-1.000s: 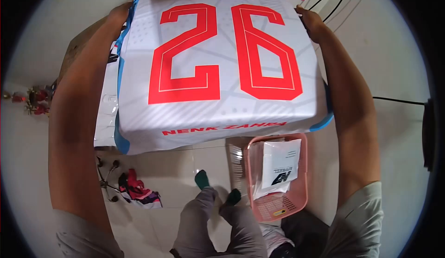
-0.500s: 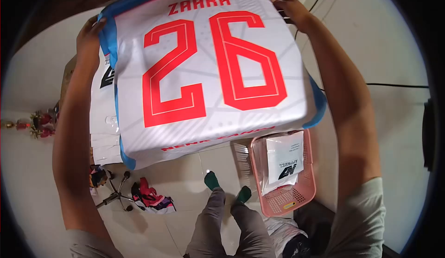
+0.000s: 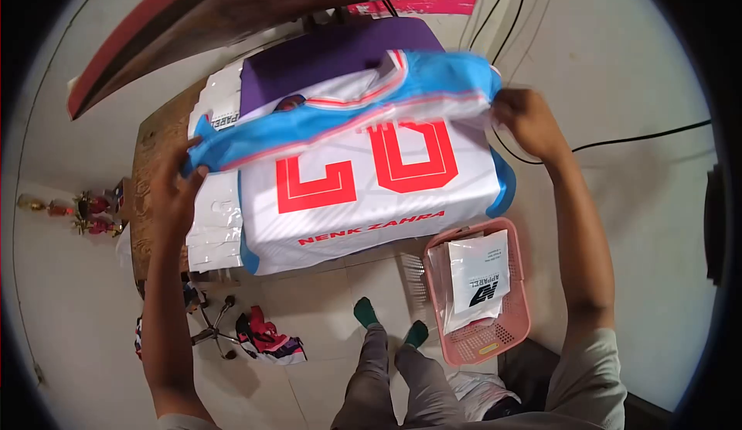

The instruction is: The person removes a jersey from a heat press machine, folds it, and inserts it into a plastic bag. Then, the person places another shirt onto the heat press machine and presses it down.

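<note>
A white jersey with red numbers and blue shoulders lies draped over the near edge of a table. Its upper part is lifted and partly folded over, so the top of the numbers is hidden. My left hand pinches the blue sleeve at the left end between thumb and fingers. At the right end, my right hand is closed on the other blue sleeve, with the arm stretched forward. Between the hands the collar band is slightly blurred. Beyond it shows a purple cloth surface.
Stacked white plastic packets lie on the wooden table at left. On the floor at right stands a pink basket holding packets. Wheeled chair legs and dark red clothing are below left. A black cable runs along the right.
Both hands have come down and nearer, folding the jersey's shoulder section over its back. The name at the top is now covered, and the purple surface behind has come into view.
</note>
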`<state>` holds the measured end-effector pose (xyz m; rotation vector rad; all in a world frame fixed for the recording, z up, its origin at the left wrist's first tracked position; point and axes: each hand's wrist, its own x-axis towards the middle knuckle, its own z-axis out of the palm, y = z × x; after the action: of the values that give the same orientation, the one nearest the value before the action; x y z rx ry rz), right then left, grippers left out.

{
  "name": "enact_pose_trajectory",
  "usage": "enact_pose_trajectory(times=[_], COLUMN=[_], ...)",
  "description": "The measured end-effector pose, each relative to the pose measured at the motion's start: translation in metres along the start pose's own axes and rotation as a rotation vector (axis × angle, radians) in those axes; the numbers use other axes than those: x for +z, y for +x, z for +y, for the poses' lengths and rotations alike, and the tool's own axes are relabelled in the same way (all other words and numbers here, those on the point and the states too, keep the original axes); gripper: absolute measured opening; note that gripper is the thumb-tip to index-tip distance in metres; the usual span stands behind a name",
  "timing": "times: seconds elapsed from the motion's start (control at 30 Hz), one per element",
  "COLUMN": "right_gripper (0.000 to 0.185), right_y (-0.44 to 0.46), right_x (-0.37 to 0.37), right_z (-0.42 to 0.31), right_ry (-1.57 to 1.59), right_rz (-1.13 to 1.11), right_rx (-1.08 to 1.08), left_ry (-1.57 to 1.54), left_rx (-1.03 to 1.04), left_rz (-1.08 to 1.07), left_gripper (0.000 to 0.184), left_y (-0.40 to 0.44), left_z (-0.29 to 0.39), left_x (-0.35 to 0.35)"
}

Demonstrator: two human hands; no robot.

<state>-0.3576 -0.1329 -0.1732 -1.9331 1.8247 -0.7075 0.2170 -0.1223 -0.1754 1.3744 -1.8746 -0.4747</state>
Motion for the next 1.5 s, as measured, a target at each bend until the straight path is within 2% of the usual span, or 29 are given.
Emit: enact_pose_trajectory(times=[0.03, 0.07, 0.13, 0.17, 0.27, 0.3, 0.33, 0.4, 0.43, 0.47, 0.53, 0.57, 0.6, 0.7, 0.73, 0.8, 0.83, 0.87, 0.93, 1.0, 1.03, 1.07, 1.13, 1.23, 1.27, 1.37, 1.43, 1.5], right_gripper=[0.029, 0.029, 0.032, 0.043, 0.084, 0.101, 0.082, 0.059, 0.037, 0.031, 0.025, 0.022, 0.023, 0.016, 0.017, 0.016, 0.016, 0.016, 0.015, 0.013, 0.013, 0.013, 0.014, 0.015, 0.016, 0.02, 0.022, 0.027], right_y=[-0.019, -0.027, -0.04, -0.04, -0.029, -0.02, -0.012, 0.013, 0.004, -0.006, -0.022, -0.037, -0.056, -0.101, -0.118, -0.159, -0.178, -0.193, -0.217, -0.23, -0.235, -0.238, -0.24, -0.232, -0.227, -0.217, -0.215, -0.211], right_x=[-0.008, -0.007, 0.013, 0.017, 0.028, 0.032, 0.036, 0.035, 0.032, 0.015, 0.001, -0.013, -0.031, -0.069, -0.077, -0.097, -0.103, -0.106, -0.108, -0.098, -0.089, -0.083, -0.058, -0.006, 0.012, 0.058, 0.084, 0.104], right_z=[-0.021, -0.032, -0.036, -0.037, -0.033, -0.025, -0.017, 0.015, -0.004, -0.019, -0.039, -0.05, -0.074, -0.109, -0.122, -0.157, -0.172, -0.184, -0.223, -0.251, -0.268, -0.279, -0.318, -0.386, -0.405, -0.463, -0.499, -0.526], right_ry=[-0.148, -0.295, -0.277, -0.451, -0.426, -0.454, -0.385, -0.088, -0.079, -0.223, -0.142, -0.108, -0.063, 0.072, 0.207, 0.192, 0.214, 0.237, 0.261, 0.226, 0.28, 0.343, 0.399, 0.515, 0.539, 0.527, 0.589, 0.611], right_rz=[-0.17, -0.203, 0.111, 0.191, 0.372, 0.344, 0.387, -0.032, 0.122, 0.093, 0.261, 0.245, 0.215, 0.174, 0.163, 0.077, 0.055, 0.028, -0.028, -0.037, -0.049, -0.053, -0.123, -0.213, -0.236, -0.252, -0.227, -0.206], right_rx=[0.03, 0.117, -0.029, -0.071, -0.169, -0.183, -0.262, -0.237, -0.233, -0.237, -0.318, -0.295, -0.185, -0.201, -0.25, -0.187, -0.207, -0.22, -0.235, -0.268, -0.284, -0.301, -0.343, -0.412, -0.441, -0.523, -0.537, -0.569], left_ry=[-0.007, -0.013, 0.092, 0.083, -0.008, 0.044, -0.002, -0.007, -0.129, -0.234, -0.071, -0.065, -0.102, -0.115, -0.026, 0.155, 0.126, 0.138, 0.013, 0.081, 0.01, 0.109, 0.037, 0.165, 0.292, 0.618, 0.896, 0.922], left_rx=[-0.043, -0.092, -0.177, -0.249, -0.279, -0.248, -0.251, -0.288, -0.274, -0.309, -0.32, -0.313, -0.365, -0.296, -0.285, -0.274, -0.266, -0.188, -0.405, -0.358, -0.389, -0.343, -0.407, -0.432, -0.545, -0.626, -0.743, -0.813], left_rz=[-0.058, -0.125, -0.174, -0.177, -0.074, -0.047, -0.002, -0.042, 0.013, 0.038, 0.172, 0.195, 0.239, 0.393, 0.427, 0.484, 0.518, 0.553, 0.581, 0.716, 0.771, 0.804, 0.899, 0.849, 0.788, 0.689, 0.659, 0.713], left_gripper=[0.042, 0.041, 0.036, 0.033, 0.031, 0.031, 0.031, 0.029, 0.025, 0.023, 0.021, 0.02, 0.019, 0.018, 0.018, 0.018, 0.018, 0.018, 0.018, 0.019, 0.02, 0.02, 0.02, 0.021, 0.024, 0.034, 0.045, 0.043], left_y=[-0.012, -0.023, -0.036, -0.043, -0.051, -0.051, -0.051, -0.049, -0.05, -0.053, -0.059, -0.063, -0.067, -0.083, -0.091, -0.106, -0.118, -0.12, -0.134, -0.151, -0.155, -0.167, -0.176, -0.206, -0.217, -0.234, -0.227, -0.213], left_z=[0.014, 0.025, 0.018, 0.005, 0.015, 0.024, 0.019, 0.029, 0.032, 0.037, 0.056, 0.069, 0.063, 0.071, 0.082, 0.105, 0.091, 0.106, 0.11, 0.081, 0.085, 0.068, 0.076, 0.031, 0.015, -0.016, -0.018, -0.013], left_x=[-0.001, -0.005, -0.004, -0.005, 0.001, 0.0, 0.002, -0.01, -0.011, -0.017, -0.029, -0.041, -0.05, -0.089, -0.104, -0.132, -0.145, -0.156, -0.181, -0.208, -0.223, -0.241, -0.277, -0.364, -0.397, -0.484, -0.533, -0.565])
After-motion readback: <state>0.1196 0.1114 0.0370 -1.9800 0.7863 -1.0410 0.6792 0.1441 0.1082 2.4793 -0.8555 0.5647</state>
